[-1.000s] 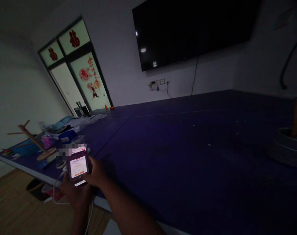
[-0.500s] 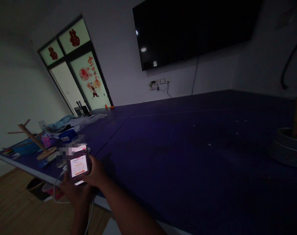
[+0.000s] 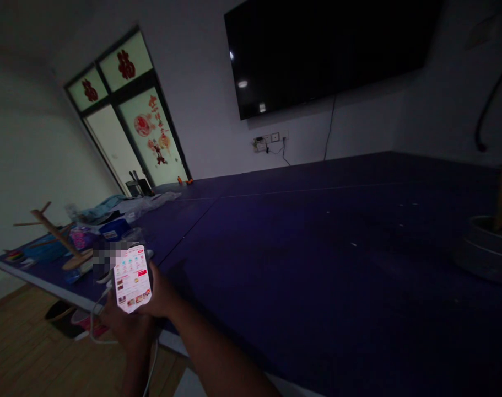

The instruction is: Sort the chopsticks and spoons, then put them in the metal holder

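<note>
A smartphone (image 3: 133, 278) with a brightly lit screen is held upright above the near left edge of the table. My left hand (image 3: 124, 322) grips it from below and the left, with the fingers mostly hidden behind it. Along its right and lower edge my right hand (image 3: 162, 295) is closed on it too. The screen shows a page with rows of small icons and pictures. A white cable (image 3: 94, 325) loops down beside my left hand. Part of the area just behind the phone is blurred into blocks.
A dark blue table (image 3: 284, 259) stretches ahead, with a wooden rack (image 3: 60, 237), a blue box (image 3: 114, 229) and plastic bags at its left. On the right stands a round metal container (image 3: 488, 253). Bins (image 3: 64, 318) stand on the floor below. A large television (image 3: 329, 55) hangs on the wall.
The phone's screen has switched from a dimmed page with a white pop-up box to a bright page of icons and pictures. Both hands stay around the phone, almost unmoved.
</note>
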`<control>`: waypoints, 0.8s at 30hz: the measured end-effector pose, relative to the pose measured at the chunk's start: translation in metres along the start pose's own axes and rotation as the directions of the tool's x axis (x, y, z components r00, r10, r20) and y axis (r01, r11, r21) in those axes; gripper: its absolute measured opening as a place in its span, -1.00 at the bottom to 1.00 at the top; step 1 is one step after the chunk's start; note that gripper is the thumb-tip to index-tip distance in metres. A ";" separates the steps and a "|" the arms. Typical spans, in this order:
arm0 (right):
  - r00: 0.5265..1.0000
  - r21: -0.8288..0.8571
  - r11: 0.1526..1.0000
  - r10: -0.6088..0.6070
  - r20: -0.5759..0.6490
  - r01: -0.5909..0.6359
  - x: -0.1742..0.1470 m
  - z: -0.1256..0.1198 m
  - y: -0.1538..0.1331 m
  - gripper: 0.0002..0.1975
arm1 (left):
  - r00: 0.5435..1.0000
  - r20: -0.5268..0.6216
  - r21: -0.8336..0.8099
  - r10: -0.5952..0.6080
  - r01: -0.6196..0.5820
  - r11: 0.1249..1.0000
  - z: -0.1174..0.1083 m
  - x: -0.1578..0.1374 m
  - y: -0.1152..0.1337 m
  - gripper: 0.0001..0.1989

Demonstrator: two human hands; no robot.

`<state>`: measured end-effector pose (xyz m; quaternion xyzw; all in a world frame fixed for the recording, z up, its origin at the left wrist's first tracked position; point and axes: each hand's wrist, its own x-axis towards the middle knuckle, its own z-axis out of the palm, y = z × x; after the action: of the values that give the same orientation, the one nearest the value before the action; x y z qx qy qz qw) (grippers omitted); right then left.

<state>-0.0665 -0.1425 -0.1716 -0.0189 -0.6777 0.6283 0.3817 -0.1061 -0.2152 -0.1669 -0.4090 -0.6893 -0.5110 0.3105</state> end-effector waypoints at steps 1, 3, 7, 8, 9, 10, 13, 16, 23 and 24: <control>1.000 0.005 1.000 0.002 0.002 -0.002 0.001 0.001 0.003 0.16 | 1.000 0.005 0.002 0.018 -0.018 1.000 0.000 0.000 -0.002 -0.54; 1.000 0.024 1.000 -0.002 0.001 0.002 0.003 0.002 0.007 0.17 | 0.999 0.031 0.025 0.033 -0.034 0.999 0.000 -0.001 -0.005 -0.55; 1.000 0.059 0.998 -0.022 -0.011 0.023 0.004 0.004 0.012 0.17 | 0.999 0.044 0.093 0.018 -0.022 0.995 -0.001 -0.002 -0.006 -0.55; 1.000 0.061 0.998 -0.023 -0.010 0.023 0.003 0.004 0.011 0.16 | 0.999 0.031 0.109 0.011 -0.014 0.994 -0.001 -0.002 -0.005 -0.54; 1.000 0.064 0.998 -0.021 -0.007 0.021 0.003 0.004 0.011 0.15 | 1.000 0.022 0.116 0.003 -0.005 0.993 -0.001 -0.001 -0.004 -0.53; 1.000 0.069 0.997 -0.018 -0.005 0.018 0.003 0.005 0.010 0.13 | 1.000 0.021 0.114 -0.004 0.001 0.993 -0.001 -0.001 -0.003 -0.52; 1.000 0.083 0.996 -0.019 -0.002 0.019 0.002 0.004 0.005 0.13 | 0.999 0.028 0.091 -0.016 0.014 0.996 -0.002 0.001 0.002 -0.52; 1.000 0.061 0.998 -0.014 0.017 0.013 0.000 0.002 -0.001 0.15 | 1.000 0.021 0.104 0.011 -0.013 0.994 -0.002 0.003 0.006 -0.56; 0.999 -0.033 0.999 0.032 0.004 -0.032 -0.002 -0.001 -0.006 0.21 | 0.999 0.016 0.099 0.040 -0.041 0.994 -0.004 0.002 0.007 -0.61; 0.999 -0.035 0.999 0.036 0.005 -0.036 -0.002 -0.001 -0.006 0.22 | 0.999 0.021 0.094 0.037 -0.039 0.995 -0.004 0.002 0.007 -0.61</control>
<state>-0.0621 -0.1437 -0.1676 -0.0360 -0.6892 0.6232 0.3680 -0.1012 -0.2177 -0.1607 -0.4119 -0.7077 -0.4679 0.3325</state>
